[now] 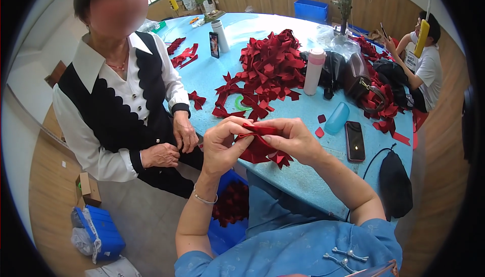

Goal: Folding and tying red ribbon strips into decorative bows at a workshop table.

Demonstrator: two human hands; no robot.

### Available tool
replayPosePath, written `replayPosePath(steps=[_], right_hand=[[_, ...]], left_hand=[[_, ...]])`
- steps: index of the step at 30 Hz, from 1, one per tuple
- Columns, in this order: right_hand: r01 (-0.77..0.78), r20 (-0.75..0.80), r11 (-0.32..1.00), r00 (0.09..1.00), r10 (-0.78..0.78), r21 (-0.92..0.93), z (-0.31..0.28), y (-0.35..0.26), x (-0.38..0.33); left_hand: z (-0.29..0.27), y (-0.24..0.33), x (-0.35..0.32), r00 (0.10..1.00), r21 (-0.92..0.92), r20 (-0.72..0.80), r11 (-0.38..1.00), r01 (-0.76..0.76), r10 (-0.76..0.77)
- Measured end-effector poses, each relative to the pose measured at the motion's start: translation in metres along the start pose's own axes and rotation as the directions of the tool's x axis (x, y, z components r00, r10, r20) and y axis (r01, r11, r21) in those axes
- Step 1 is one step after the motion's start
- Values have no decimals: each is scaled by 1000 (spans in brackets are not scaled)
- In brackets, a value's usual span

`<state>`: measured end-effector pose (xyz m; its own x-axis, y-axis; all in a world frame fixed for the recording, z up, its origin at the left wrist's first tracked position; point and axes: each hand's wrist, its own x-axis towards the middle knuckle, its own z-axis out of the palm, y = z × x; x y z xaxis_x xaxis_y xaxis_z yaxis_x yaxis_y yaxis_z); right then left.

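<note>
A folded red ribbon piece (260,148) is pinched between both my hands just above the near edge of the light blue table (303,176). My left hand (221,143) grips its left side, my right hand (293,138) its right side and top. Notched red tails hang below my fingers. A large heap of red ribbon pieces (268,67) lies on the table beyond my hands.
A person in a black-and-white top (121,100) stands close at the left. A dark phone (355,140), a blue case (337,118), a pink-capped bottle (314,71) and bags (364,82) lie to the right. A blue bin of red bows (230,206) sits below the table. Another person (422,59) sits at the far right.
</note>
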<state>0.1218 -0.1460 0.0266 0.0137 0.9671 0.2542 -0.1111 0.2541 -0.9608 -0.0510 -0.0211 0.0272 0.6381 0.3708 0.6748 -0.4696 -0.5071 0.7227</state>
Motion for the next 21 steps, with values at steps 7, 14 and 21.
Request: replayPosePath(steps=[7,14,21], right_hand=[[9,105,970,994,-36,244,-17,-3,11],[115,95,945,984,-151,307,-13,-5,27],[206,155,961,959,-236,186,-10,-25,40]], left_hand=[[1,-5,-3,994,-152,-106,988,1,-17],[-3,-12,-5,988,-53,-130,995,-85,78],[0,-8,-12,978,-195,-200,981,20,-60]])
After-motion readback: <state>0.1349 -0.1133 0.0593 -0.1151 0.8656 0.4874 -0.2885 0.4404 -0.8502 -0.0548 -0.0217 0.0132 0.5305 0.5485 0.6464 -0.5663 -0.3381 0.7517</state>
